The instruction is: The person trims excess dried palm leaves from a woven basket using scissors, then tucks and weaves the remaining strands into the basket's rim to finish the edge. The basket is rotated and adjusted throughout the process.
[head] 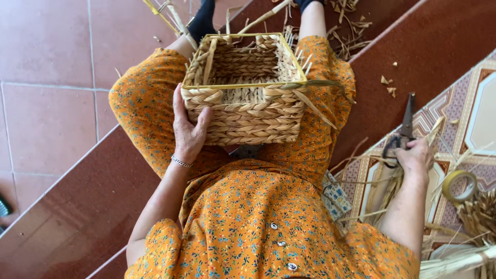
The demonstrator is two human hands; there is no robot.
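A square woven straw basket [247,98] with a yellow frame rests on my lap, over an orange flowered dress. My left hand [187,129] grips its near left corner, thumb on the plaited side. Loose straw ends stick out from the basket's right side. Off to the right, my right hand [417,155] is closed on the handles of dark scissors [404,126], whose blades point up and away over the patterned mat.
A roll of yellowish tape [460,186] lies on the patterned mat [480,103] beside bundles of dried straw [478,214]. Straw scraps [388,85] litter the red step. Red floor tiles [46,77] lie to the left. More straw lies by my feet.
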